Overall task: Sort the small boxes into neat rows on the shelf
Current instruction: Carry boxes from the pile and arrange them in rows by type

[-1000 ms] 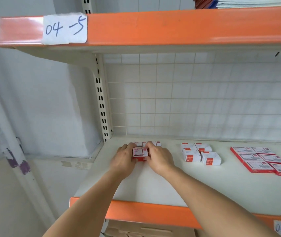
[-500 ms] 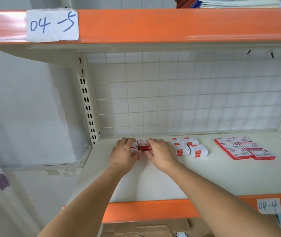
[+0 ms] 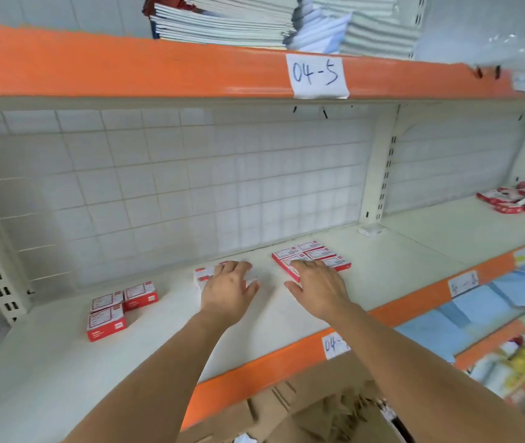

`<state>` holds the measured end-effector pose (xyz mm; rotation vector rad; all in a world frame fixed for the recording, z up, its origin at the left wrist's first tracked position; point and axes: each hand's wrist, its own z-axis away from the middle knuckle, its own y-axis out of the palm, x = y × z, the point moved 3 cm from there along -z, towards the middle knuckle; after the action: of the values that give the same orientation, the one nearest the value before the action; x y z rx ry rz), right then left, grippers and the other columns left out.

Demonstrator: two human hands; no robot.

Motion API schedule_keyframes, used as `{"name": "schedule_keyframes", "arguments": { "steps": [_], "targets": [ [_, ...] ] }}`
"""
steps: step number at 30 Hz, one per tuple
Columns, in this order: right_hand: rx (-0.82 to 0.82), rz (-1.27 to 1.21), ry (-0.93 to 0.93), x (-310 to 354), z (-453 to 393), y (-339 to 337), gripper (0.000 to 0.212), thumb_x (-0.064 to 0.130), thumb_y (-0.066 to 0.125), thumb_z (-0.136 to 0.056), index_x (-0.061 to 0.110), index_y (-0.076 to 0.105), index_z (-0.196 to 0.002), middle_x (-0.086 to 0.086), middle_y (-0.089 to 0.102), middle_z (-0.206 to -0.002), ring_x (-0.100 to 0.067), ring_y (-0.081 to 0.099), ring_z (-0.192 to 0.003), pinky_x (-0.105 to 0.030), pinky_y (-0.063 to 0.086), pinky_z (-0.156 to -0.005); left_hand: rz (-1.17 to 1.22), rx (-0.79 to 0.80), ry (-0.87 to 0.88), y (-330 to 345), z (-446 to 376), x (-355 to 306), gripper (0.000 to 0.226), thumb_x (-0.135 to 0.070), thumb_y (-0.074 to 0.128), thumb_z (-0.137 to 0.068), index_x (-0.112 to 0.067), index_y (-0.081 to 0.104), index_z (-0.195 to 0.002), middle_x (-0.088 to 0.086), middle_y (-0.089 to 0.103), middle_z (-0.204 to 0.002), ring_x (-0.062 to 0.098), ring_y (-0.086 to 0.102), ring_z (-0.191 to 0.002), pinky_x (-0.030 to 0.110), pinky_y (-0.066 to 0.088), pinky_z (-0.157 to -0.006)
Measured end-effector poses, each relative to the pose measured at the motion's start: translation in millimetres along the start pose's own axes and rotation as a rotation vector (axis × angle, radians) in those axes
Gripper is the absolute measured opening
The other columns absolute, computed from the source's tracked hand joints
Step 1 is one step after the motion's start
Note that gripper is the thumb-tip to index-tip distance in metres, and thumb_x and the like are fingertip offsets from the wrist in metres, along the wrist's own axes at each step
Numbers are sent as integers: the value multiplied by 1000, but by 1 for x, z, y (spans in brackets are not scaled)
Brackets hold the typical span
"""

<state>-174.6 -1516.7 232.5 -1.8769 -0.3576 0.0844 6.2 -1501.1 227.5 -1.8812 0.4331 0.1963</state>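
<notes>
Three small red-and-white boxes sit grouped at the left of the pale shelf. My left hand lies flat over a second group of small white boxes, covering most of them. My right hand reaches with spread fingers onto the near edge of a block of flat red boxes at the back right of this bay. Neither hand grips a box.
An orange shelf lip runs along the front with a paper label. A metal upright splits the shelf; loose red packets lie in the bay beyond. Stacked notebooks rest on the shelf above. Cardboard sits below.
My view has swung to the right. Both hands left the leftmost boxes and moved right, the left onto the middle group and the right onto the flat red boxes.
</notes>
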Motion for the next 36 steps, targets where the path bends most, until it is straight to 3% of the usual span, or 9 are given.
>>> {"name": "schedule_keyframes", "arguments": {
  "steps": [7, 15, 25, 31, 36],
  "targets": [
    [5, 49, 148, -128, 26, -25, 47, 43, 42, -96, 19, 41, -137, -2, 55, -132, -22, 46, -123, -35, 37, -99, -40, 100, 140, 54, -36, -115, 49, -47, 39, -97, -23, 38, -140, -1, 42, -143, 20, 34, -131, 34, 33, -105],
    [-2, 75, 294, -261, 70, -54, 47, 40, 40, -98, 18, 39, -139, -3, 53, -133, -23, 45, -123, -35, 38, -97, 24, 172, 281, 121, -64, -240, 47, -47, 39, -97, -24, 41, -139, -1, 42, -142, 20, 33, -132, 34, 31, -107],
    [-31, 118, 467, -404, 122, -86, 46, 43, 39, -98, 17, 41, -137, -4, 54, -130, -24, 48, -119, -36, 40, -90, 78, 266, 501, 208, -98, -403, 47, -46, 38, -98, -24, 39, -139, -3, 42, -140, 19, 35, -129, 29, 31, -103],
    [-24, 161, 539, -482, 122, -93, 48, 46, 38, -98, 18, 41, -137, -5, 55, -128, -25, 51, -115, -35, 42, -86, 92, 294, 581, 258, -132, -475, 48, -48, 37, -98, -24, 39, -139, -2, 44, -137, 20, 38, -125, 31, 35, -101],
    [-15, 191, 551, -548, 103, -96, 47, 46, 39, -98, 17, 43, -135, -5, 54, -132, -25, 51, -117, -36, 43, -91, 151, 280, 564, 300, -182, -519, 46, -45, 41, -97, -24, 42, -138, -2, 45, -137, 20, 38, -125, 30, 34, -101]
  ]
}}
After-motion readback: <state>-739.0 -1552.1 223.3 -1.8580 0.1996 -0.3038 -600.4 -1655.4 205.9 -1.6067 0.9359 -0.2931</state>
